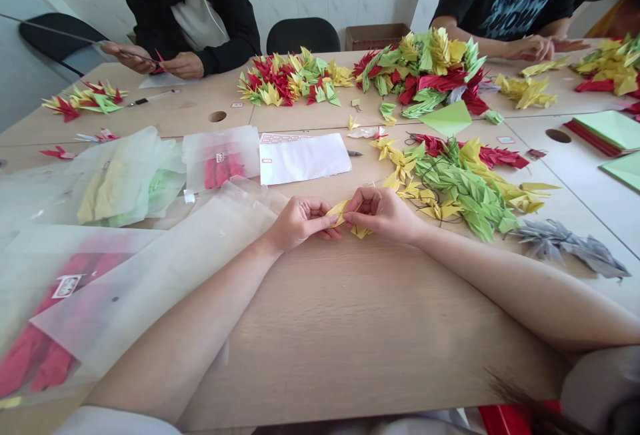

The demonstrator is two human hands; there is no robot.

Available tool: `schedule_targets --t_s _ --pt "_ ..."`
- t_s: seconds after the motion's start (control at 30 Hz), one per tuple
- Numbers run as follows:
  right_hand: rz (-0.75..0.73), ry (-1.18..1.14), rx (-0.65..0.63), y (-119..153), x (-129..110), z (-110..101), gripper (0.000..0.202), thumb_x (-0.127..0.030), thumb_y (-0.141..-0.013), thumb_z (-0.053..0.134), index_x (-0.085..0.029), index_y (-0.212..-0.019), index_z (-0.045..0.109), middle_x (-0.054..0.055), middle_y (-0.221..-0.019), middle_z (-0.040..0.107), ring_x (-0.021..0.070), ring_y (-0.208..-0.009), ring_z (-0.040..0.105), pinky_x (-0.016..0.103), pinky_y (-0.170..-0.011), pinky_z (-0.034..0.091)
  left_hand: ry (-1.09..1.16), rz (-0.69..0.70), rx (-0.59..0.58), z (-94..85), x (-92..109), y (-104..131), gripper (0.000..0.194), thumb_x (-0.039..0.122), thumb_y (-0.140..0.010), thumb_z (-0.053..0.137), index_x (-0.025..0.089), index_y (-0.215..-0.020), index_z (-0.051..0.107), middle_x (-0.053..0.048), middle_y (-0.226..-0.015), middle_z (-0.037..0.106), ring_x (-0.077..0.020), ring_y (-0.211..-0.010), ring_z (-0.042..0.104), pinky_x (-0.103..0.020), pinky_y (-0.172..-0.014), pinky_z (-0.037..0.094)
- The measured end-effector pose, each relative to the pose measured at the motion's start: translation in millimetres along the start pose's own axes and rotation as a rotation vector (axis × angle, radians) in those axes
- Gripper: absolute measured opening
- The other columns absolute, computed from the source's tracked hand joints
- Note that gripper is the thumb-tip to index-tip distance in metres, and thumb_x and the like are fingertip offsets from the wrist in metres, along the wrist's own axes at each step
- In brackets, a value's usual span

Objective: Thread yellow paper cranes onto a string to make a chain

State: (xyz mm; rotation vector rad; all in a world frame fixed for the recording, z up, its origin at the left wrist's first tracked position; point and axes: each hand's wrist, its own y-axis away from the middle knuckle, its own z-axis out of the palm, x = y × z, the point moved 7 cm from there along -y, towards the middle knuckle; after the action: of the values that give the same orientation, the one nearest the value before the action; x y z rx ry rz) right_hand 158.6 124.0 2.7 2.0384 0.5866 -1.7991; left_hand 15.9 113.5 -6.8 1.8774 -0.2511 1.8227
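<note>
A folded yellow paper piece (pixel 339 211), perhaps an origami crane, is pinched between my two hands above the table. My left hand (pixel 299 223) grips its left side between thumb and fingers. On the other side, the thumb and forefinger of my right hand (pixel 384 213) are closed on it. A yellow paper tip (pixel 361 231) shows below my right fingers; whether it belongs to the same piece I cannot tell. Just beyond my right hand lie yellow folded cranes (pixel 405 167) and a bundle of green ones (pixel 463 185) with dark string.
Clear plastic bags (pixel 125 178) holding folded paper cover the left side. A white sheet (pixel 306 160) lies ahead, beside a pen (pixel 355 153). Colourful crane heaps (pixel 293 78) line the back. Grey folded paper (pixel 570 245) and paper stacks (pixel 607 131) lie right. Two people sit opposite.
</note>
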Motion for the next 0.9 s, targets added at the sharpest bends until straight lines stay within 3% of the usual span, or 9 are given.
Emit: schedule_targets --t_s 0.37,0.67,0.9 --pt "-0.05 0.023 0.037 0 -5 -2 0.031 -0.031 -0.076 0.075 -0.019 -0.079 0.046 -0.004 -0.066 0.053 0.0087 -0.056 0.051 0.02 -0.048 0.037 0.049 0.072 -0.1 7.9 6 2 0.028 0.037 -0.078 0.076 0.011 -0.085 0.067 -0.007 -0.081 0.072 -0.0171 -0.074 0.072 -0.027 -0.07 0.06" --pt "-0.054 -0.027 -0.007 -1 -2 1 0.029 -0.033 -0.079 0.072 -0.019 -0.082 0.047 -0.003 -0.071 0.053 0.01 -0.061 0.054 0.022 -0.053 0.04 -0.022 0.011 -0.11 10.8 1 0 0.029 0.039 -0.081 0.074 0.01 -0.082 0.068 -0.008 -0.076 0.073 -0.0174 -0.068 0.073 -0.025 -0.063 0.059" --pt "-0.028 -0.069 -0.008 -2 -6 -1 0.031 -0.034 -0.079 0.072 -0.019 -0.082 0.046 -0.004 -0.068 0.053 0.0096 -0.059 0.052 0.022 -0.052 0.039 0.019 0.042 -0.171 10.4 3 1 0.023 0.031 -0.082 0.073 0.011 -0.09 0.067 -0.007 -0.082 0.072 -0.0167 -0.077 0.072 -0.026 -0.073 0.059"
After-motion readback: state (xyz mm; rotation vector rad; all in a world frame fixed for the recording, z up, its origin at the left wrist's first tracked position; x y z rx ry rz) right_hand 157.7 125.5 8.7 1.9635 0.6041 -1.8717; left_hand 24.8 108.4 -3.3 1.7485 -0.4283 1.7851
